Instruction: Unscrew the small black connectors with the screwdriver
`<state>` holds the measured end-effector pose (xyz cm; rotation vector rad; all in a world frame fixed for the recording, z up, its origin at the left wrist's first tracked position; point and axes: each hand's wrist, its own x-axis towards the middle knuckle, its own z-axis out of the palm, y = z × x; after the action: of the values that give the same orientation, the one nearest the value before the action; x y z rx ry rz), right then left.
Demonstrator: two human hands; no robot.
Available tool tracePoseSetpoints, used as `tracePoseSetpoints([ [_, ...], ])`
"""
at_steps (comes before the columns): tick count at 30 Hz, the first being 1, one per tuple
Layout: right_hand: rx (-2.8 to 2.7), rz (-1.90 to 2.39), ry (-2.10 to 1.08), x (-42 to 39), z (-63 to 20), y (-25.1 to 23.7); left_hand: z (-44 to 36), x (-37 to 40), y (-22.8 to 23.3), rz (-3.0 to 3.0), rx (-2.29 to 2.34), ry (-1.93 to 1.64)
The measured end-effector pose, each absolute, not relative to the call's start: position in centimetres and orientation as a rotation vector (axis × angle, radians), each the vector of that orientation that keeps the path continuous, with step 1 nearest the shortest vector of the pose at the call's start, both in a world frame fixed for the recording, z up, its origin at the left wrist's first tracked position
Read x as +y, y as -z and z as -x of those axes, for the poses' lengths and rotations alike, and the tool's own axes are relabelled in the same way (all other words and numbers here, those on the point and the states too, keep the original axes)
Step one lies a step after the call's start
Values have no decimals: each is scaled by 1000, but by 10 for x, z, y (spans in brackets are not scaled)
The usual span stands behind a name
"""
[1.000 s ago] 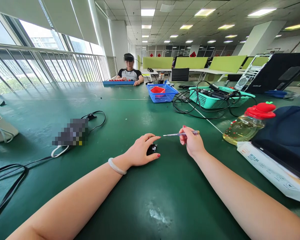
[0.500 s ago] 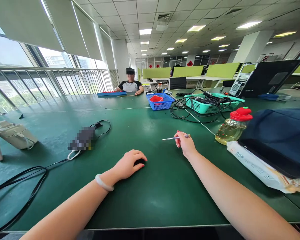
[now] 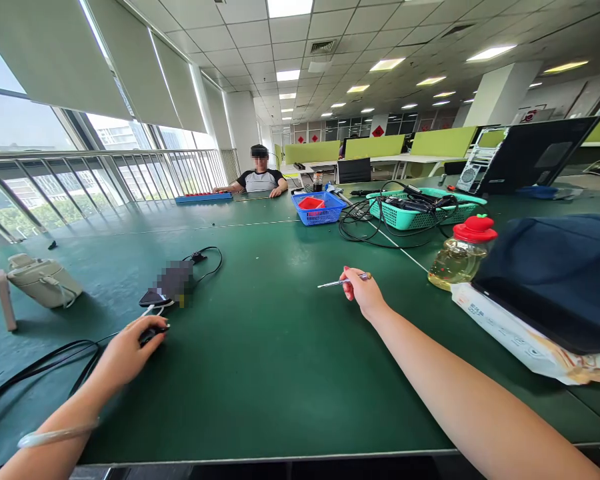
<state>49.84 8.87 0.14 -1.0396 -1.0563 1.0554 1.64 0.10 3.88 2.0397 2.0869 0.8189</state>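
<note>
My left hand (image 3: pixel 130 350), with a pale bangle (image 3: pixel 57 435) on its wrist, is low over the left of the green table (image 3: pixel 260 373). Its fingers curl round a small dark object (image 3: pixel 153 332), mostly hidden, with a light tip. Just beyond it lies a dark blurred device (image 3: pixel 175 280) with a white loop and a black cord. Right of centre, my right hand (image 3: pixel 363 290) is closed on a slim screwdriver (image 3: pixel 333 284). The metal shaft points left, and a yellowish handle end shows behind the fingers.
Black cables (image 3: pixel 35 363) and a beige case (image 3: pixel 45 280) lie at left. At right are a red-capped bottle (image 3: pixel 457 257), a white packet (image 3: pixel 500 327) and a dark blue bag (image 3: pixel 555 273). Blue (image 3: pixel 317 217) and green (image 3: pixel 415 217) baskets stand farther back. A person (image 3: pixel 260 177) sits opposite.
My left hand has moved far left, from the table's middle to beside the blurred device. My right hand still holds the screwdriver and has shifted only slightly. The view has tilted a little.
</note>
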Motion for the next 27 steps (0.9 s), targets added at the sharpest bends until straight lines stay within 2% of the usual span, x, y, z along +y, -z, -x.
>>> tracePoseSetpoints([
  [5, -1027, 1035, -1081, 88, -499, -2, -17, -10, -57, -1503, 2117, -1169],
  [11, -953, 1002, -1131, 89, -500, -3, -41, -21, -63, -785, 1656, -1611],
  [14, -932, 1005, -1148, 89, -500, -2, -44, -25, -61, -733, 1609, -1680],
  [16, -928, 1005, -1149, 89, -499, -2, -42, -28, -60, -863, 1697, -1617],
  [22, -968, 996, -1150, 89, -499, -2, -24, -26, -51, -1502, 2053, -1087],
  [27, -947, 962, -1185, 90, -499, -1, -14, -20, -40, -1633, 2112, -941],
])
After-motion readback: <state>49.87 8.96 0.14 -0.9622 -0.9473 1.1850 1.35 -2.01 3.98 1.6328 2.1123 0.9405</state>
